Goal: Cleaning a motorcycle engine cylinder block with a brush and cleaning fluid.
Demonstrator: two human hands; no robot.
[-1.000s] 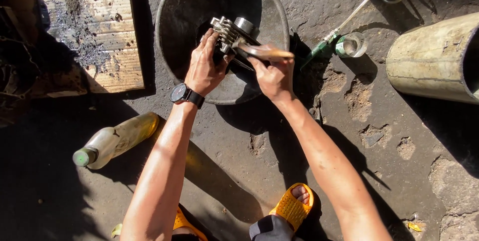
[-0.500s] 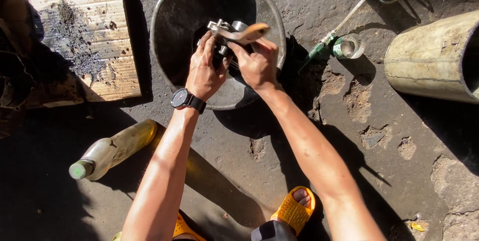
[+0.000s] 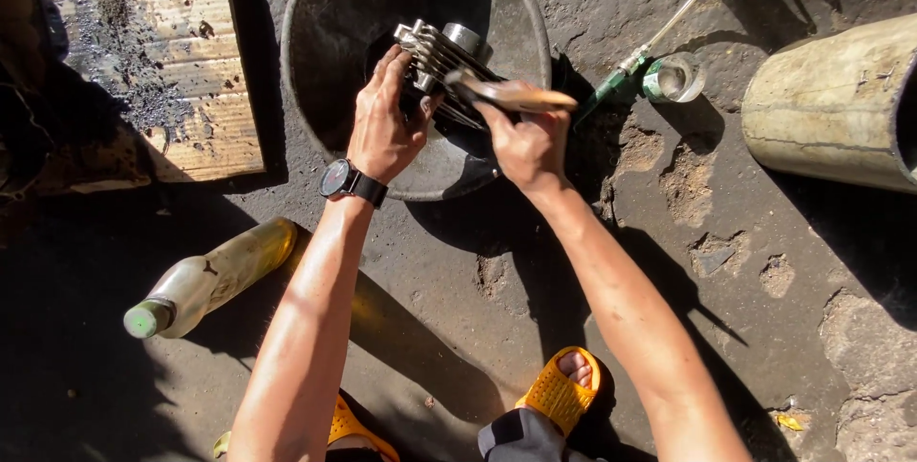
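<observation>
Left hand [image 3: 384,128] grips a finned metal engine part [image 3: 441,59] over a dark round basin [image 3: 330,61] at top centre of the frame. Right hand [image 3: 528,145] holds a wooden-handled brush [image 3: 511,94] against the part's fins. Black wristwatch [image 3: 346,180] on left wrist. Plastic bottle [image 3: 205,278] with green cap lies on its side at lower left. Dirty cardboard sheet [image 3: 181,70] at upper left. Small open can [image 3: 673,78] and a thin hose [image 3: 688,3] at upper right, beside a big pale cylinder [image 3: 831,104] at the right edge. Yellow sandals [image 3: 559,390] at bottom. Ground [image 3: 764,328] is dark, oily, cracked.
</observation>
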